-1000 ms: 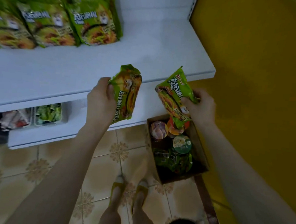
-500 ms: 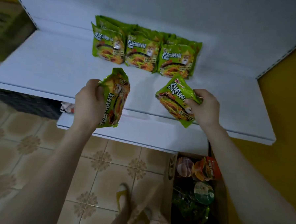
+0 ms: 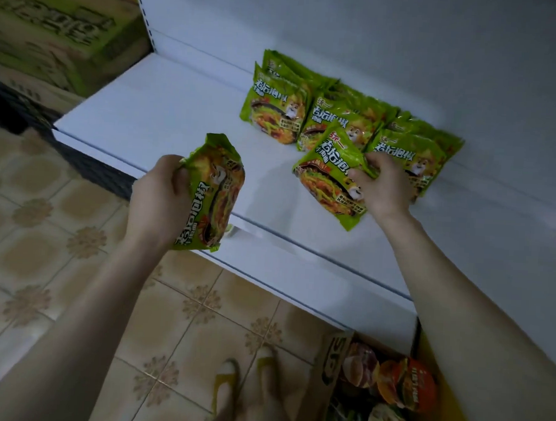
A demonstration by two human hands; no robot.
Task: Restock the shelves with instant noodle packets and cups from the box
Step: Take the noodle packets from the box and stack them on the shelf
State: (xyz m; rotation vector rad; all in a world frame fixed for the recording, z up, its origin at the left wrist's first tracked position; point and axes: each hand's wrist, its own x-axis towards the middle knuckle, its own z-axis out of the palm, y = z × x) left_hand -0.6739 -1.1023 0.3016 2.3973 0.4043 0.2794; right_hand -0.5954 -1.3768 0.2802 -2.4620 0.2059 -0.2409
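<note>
My right hand (image 3: pixel 384 190) was the nearer one to the row of packets (image 3: pixel 277 105) leaning along the back of the shelf (image 3: pixel 165 114). Its fingers (image 3: pixel 357 175) pinched the right packet (image 3: pixel 328 177) at its right edge, so the packet lay to the left of my palm, face up, just in front of the row and overlapping its middle stack. Its long axis ran roughly front to back but skewed against the squarer packets behind it. I could not tell whether its lower corner rested on the shelf. I judged that it needed only a small twist and a short push back before I let it go.

My left hand (image 3: pixel 161 201) was farther out, over the shelf's front lip. Its fingers (image 3: pixel 182 177) gripped the left packet (image 3: pixel 213 194) along its left long edge, with the print running sideways. The bare shelf left of the row lay ahead and to the right of it, so that packet would need a quarter turn.

The box (image 3: pixel 333 358), with cups (image 3: pixel 417 386) in it, sat on the floor below my right forearm.
</note>
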